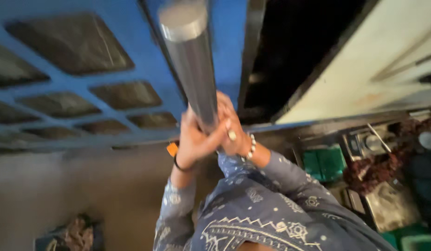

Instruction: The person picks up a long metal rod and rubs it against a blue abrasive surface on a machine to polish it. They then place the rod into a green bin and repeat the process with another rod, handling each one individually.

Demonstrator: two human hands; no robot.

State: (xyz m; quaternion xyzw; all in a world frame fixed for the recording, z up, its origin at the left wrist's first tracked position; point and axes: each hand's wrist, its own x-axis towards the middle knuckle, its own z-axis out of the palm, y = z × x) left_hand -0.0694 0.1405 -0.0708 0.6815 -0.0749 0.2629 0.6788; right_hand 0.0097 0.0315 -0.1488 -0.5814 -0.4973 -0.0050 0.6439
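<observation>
Pole between hands, grid panel behind

Both hands (215, 135) clasp the pole (190, 65) at centre; the grid panel (85, 69) lies left behind it, crates (324, 162), perhaps, to the right.

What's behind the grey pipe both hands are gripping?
Behind the grey pipe stands a blue panelled door. The left hand and right hand cover the pipe's lower end.

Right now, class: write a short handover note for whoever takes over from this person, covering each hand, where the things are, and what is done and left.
Left hand: wrapped around the lower end of the grey metal pipe.
Right hand: gripping the same end from the other side.
The pipe points up, in front of a blue window frame.
Done: pipe raised, held in both hands.
Left: it is not set down or fixed anywhere visible.
</observation>
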